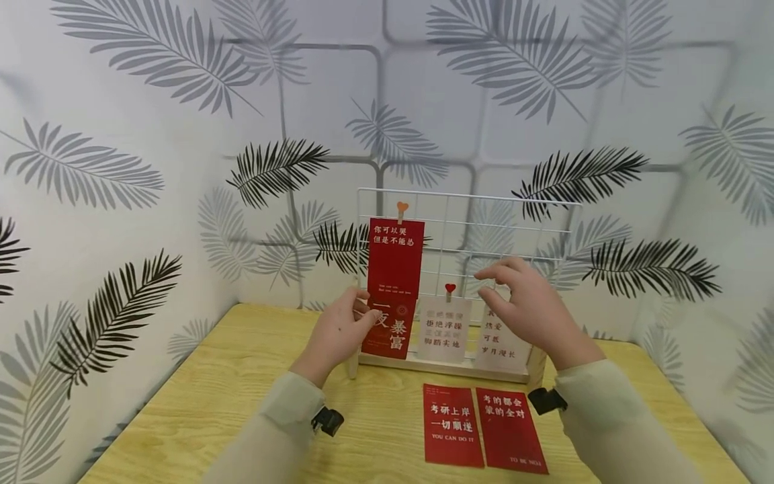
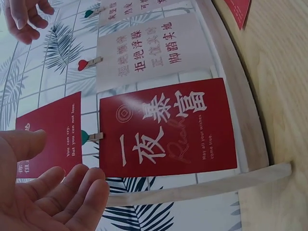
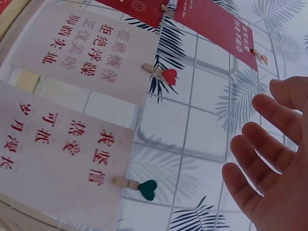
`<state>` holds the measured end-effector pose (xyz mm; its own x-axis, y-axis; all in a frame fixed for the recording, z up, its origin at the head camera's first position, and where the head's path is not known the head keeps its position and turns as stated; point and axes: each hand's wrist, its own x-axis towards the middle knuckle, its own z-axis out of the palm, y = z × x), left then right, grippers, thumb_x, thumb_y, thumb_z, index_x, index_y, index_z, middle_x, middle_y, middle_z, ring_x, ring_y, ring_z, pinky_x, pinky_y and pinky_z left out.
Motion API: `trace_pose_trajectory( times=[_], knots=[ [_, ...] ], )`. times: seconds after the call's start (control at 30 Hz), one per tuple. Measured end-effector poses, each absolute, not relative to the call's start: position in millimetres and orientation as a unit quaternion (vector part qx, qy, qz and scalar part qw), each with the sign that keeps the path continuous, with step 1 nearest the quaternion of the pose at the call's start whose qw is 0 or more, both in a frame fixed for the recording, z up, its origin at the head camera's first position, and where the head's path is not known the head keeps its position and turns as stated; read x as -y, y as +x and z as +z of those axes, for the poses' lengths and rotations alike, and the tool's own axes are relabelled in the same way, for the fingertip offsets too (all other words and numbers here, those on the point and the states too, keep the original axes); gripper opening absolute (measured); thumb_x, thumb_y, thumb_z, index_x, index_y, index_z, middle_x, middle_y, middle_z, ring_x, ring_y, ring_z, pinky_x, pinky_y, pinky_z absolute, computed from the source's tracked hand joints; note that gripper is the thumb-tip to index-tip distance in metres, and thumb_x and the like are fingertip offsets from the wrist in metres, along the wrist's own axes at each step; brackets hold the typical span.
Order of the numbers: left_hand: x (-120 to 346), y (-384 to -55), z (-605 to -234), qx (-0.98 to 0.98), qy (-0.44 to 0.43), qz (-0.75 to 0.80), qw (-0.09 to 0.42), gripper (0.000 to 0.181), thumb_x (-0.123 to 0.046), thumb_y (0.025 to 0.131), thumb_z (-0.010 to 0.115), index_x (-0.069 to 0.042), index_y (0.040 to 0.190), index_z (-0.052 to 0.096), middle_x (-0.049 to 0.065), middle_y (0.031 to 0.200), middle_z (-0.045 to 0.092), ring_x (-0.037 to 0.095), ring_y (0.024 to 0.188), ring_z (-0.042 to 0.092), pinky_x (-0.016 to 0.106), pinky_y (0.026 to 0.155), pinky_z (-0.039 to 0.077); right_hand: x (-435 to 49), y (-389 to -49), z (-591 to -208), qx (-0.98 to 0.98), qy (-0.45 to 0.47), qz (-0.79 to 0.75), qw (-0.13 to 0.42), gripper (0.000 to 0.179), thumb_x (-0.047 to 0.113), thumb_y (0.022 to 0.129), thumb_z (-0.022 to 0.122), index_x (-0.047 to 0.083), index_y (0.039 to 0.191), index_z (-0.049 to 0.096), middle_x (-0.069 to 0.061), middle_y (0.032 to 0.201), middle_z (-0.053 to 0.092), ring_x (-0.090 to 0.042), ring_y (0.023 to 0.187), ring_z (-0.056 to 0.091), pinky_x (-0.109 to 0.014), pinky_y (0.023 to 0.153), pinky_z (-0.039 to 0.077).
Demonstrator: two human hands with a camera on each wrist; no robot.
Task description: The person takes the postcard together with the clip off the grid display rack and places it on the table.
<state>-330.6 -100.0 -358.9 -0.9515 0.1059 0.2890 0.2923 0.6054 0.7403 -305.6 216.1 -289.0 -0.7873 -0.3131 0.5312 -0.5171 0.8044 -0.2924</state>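
Half-spread bare left hand and right hand hold nothing; red rectangular paper card, lower left on white wire grid, is near left hand.

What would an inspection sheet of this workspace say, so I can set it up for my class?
Surface: yellow wood-grain table.
Job's things: rack stands on the table; upper red card, lower red card, left white card and right white card hang by orange clip, green clip, red clip and another green clip respectively. Left loose card and right loose card, both red, lie before it.
Clutter: nothing seen.
Grippers: left hand near the hanging red cards, right hand before the rack's right side; both hold nothing.
Cables: nothing seen.
Surroundings: leaf-patterned wall.
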Motion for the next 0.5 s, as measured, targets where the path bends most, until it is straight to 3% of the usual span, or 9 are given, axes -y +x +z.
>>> trace_pose_trajectory(
  times=[0.2, 0.5],
  knots=[
    [108, -335, -350, 0.881, -0.131, -0.437, 0.123, 0.046, -0.031, 0.100, 0.065, -0.011, 0.138, 0.052, 0.004, 0.115, 0.063, 0.024, 0.106, 0.062, 0.046, 0.090, 0.052, -202, -309, -278, 0.911, 0.246, 0.175, 0.283, 0.026, 0.020, 0.097, 0.069, 0.011, 0.121, 0.071, -0.011, 0.125, 0.057, -0.033, 0.117, 0.052, -0.055, 0.096, 0.045],
    [117, -343, -332, 0.883, -0.144, -0.430, 0.122, 0.049, -0.031, 0.100, 0.063, -0.009, 0.141, 0.048, 0.012, 0.127, 0.061, 0.027, 0.113, 0.060, 0.048, 0.095, 0.050, -178, -315, -258, 0.890, 0.289, 0.127, 0.328, 0.029, 0.021, 0.094, 0.071, 0.012, 0.123, 0.072, -0.013, 0.144, 0.052, -0.038, 0.134, 0.046, -0.058, 0.106, 0.040]
  ],
)
